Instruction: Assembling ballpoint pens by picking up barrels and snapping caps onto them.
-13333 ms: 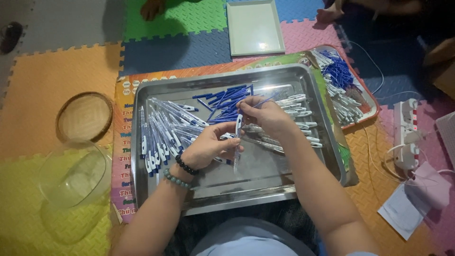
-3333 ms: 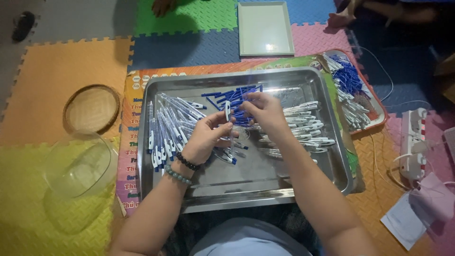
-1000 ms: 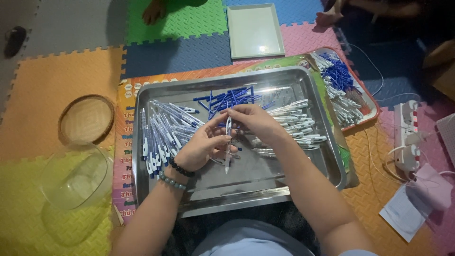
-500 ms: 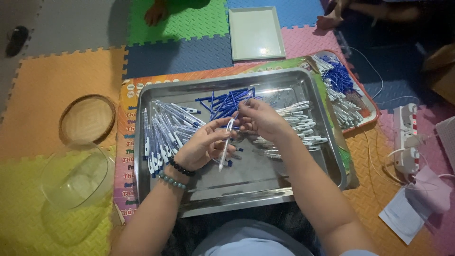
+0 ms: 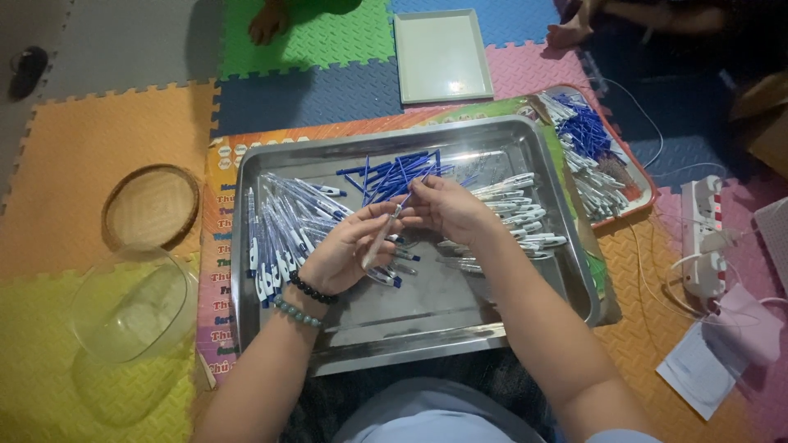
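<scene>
A big steel tray [image 5: 460, 328] lies on the floor mats in front of me. Over its middle, my left hand [image 5: 341, 250] grips a clear pen barrel [image 5: 379, 244] held upright and slightly tilted. At the barrel's top, my right hand [image 5: 443, 205] pinches a thin blue refill [image 5: 402, 203]. Assembled white-and-blue pens [image 5: 283, 226] are heaped at the tray's left. Loose blue refills [image 5: 394, 171] lie at the back. White pen parts [image 5: 517, 213] are piled on the right. Beaded bracelets circle my left wrist.
A smaller tray [image 5: 640, 176] with more blue and white pen parts sits to the right. A white rectangular lid [image 5: 442, 56] lies behind. At left are a woven basket [image 5: 152, 207] and a clear plastic container [image 5: 135, 308]. A power strip [image 5: 707, 238] and papers [image 5: 698, 369] are on the right. Another person's feet [image 5: 264, 20] show at the top.
My right hand has gone to the refill pile and back over the seconds shown. In the last second the hands stayed together over the tray's middle, and the barrel tilted slightly.
</scene>
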